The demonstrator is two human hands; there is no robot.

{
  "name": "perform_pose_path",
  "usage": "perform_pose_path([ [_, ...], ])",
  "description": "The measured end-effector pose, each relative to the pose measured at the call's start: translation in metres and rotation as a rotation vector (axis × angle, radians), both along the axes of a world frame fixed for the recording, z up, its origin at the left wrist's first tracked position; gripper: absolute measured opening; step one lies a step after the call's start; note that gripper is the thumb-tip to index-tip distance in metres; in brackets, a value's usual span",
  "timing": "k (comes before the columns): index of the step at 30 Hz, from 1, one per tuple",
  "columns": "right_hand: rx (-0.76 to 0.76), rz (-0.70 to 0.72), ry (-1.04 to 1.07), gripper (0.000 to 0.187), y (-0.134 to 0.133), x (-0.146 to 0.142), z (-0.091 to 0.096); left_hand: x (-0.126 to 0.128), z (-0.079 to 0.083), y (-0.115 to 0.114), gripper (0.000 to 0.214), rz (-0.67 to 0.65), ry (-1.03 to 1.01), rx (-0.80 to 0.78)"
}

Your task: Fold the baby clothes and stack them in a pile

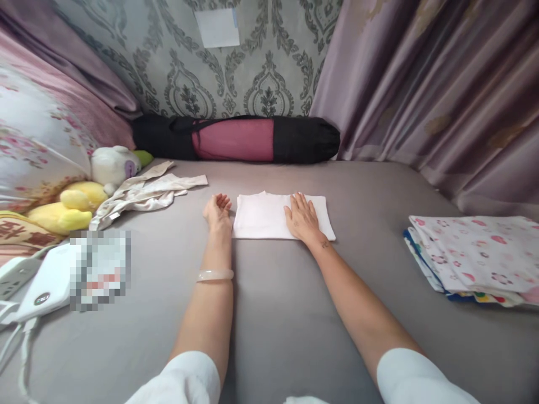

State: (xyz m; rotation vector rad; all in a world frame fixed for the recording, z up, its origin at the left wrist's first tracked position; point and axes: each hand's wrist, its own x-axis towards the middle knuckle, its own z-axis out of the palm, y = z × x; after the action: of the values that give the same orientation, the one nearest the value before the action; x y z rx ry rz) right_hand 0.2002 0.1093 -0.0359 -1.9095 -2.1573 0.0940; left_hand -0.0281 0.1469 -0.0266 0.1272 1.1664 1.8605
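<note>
A folded pale pink cloth (pixel 261 216) lies flat on the grey bed sheet (pixel 295 314) in the middle of the view. My right hand (pixel 301 219) rests palm down on the cloth's right part, fingers stretched out flat. My left hand (pixel 218 212) lies on the sheet just left of the cloth's edge, palm turned up, fingers loosely curled and apart, holding nothing. A pale bangle (pixel 214 275) circles my left wrist.
A cream garment (pixel 145 193) lies crumpled at the left, next to plush toys (pixel 84 199). A stack of folded floral cloths (pixel 471 258) sits at the right. A black and pink roll bag (pixel 236 139) lies along the wall. White devices with cables (pixel 37 286) are at the left edge.
</note>
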Motion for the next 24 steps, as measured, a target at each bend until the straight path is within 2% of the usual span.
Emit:
perform_pose_path([
  [3,-0.023,0.038,-0.018,0.060,-0.002,-0.009,-0.003,-0.006,0.003,-0.002,0.023,-0.043,-0.205,0.116],
  [6,-0.044,0.038,-0.045,0.059,-0.003,-0.011,-0.005,-0.012,0.000,-0.004,0.023,-0.056,-0.308,0.203],
  [13,-0.121,0.003,-0.062,0.060,0.000,-0.022,0.005,-0.019,-0.013,-0.004,0.025,-0.090,-0.281,0.210],
  [19,-0.091,0.019,-0.016,0.061,0.004,-0.051,0.005,-0.018,-0.007,-0.009,0.025,-0.077,-0.386,0.200],
  [24,-0.073,0.002,-0.006,0.061,0.004,-0.056,-0.002,-0.017,-0.004,-0.010,0.023,-0.075,-0.458,0.213],
])
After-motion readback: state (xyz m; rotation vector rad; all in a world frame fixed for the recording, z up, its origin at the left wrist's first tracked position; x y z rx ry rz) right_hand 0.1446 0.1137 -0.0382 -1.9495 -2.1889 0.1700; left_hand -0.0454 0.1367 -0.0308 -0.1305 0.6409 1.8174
